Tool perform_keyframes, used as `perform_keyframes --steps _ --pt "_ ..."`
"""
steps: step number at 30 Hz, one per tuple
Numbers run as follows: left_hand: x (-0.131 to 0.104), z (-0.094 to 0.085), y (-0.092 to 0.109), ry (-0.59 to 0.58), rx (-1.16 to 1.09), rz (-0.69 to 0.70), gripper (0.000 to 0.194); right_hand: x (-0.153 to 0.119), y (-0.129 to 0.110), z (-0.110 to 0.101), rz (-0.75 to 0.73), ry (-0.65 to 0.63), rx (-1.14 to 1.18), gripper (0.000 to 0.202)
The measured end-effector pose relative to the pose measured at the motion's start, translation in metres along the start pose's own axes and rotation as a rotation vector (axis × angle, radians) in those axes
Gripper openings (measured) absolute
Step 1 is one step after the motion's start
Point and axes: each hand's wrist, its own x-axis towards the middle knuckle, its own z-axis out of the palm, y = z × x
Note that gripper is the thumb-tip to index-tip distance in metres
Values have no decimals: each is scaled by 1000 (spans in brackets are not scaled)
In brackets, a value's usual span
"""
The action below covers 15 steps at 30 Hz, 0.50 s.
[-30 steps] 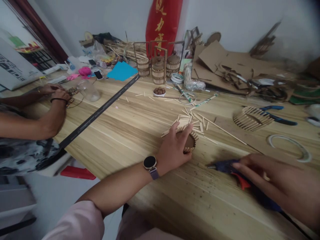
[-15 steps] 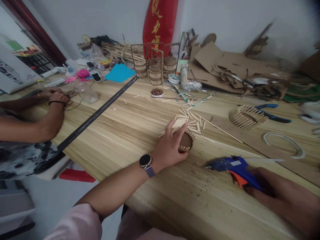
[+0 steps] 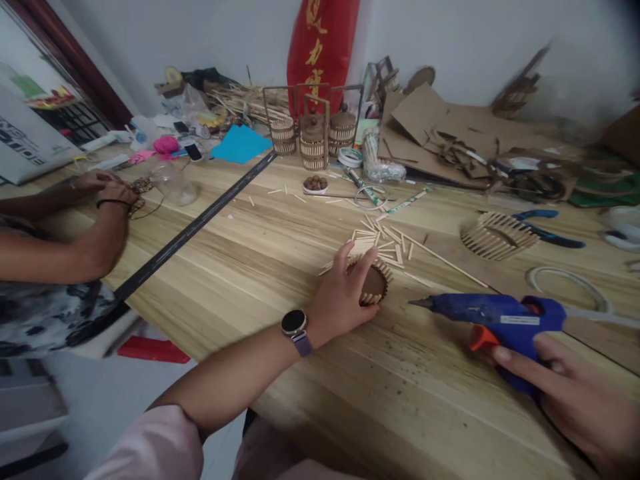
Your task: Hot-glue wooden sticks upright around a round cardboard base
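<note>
My left hand (image 3: 343,290), with a watch on its wrist, curves around the near left side of a round brown base (image 3: 374,283) edged with short upright sticks. Its thumb and fingers rest at the rim. At the right, my right hand (image 3: 575,390) grips a blue glue gun (image 3: 505,321) by the handle, thumb near the orange trigger. The gun's nozzle points left towards the round base, apart from it. Loose short sticks (image 3: 400,253) lie just behind the base.
A slatted piece (image 3: 495,235) and blue-handled pliers (image 3: 560,239) lie at right. Small baskets (image 3: 313,150) stand behind a dish of brown balls (image 3: 315,185). Another person's hands (image 3: 117,190) work at left. Cardboard (image 3: 450,127) is piled at back right.
My right hand has raised and turned the glue gun, so it now lies more level and shows its side. My left hand stays at the round base.
</note>
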Motion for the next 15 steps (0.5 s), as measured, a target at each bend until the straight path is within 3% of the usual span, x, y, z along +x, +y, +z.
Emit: perform_keyframes --steps 3,7,11,15 --pt "0 -2 -1 -4 6 4 98 -1 -12 10 119 -174 113 52" --pt "0 -3 -1 -1 6 5 99 4 -17 18 29 -304 108 51" --pt "0 -3 -1 -15 2 5 98 7 -6 20 -71 -314 83 48" --pt "1 -3 -2 -22 16 4 97 5 2 22 -159 -225 -91 44"
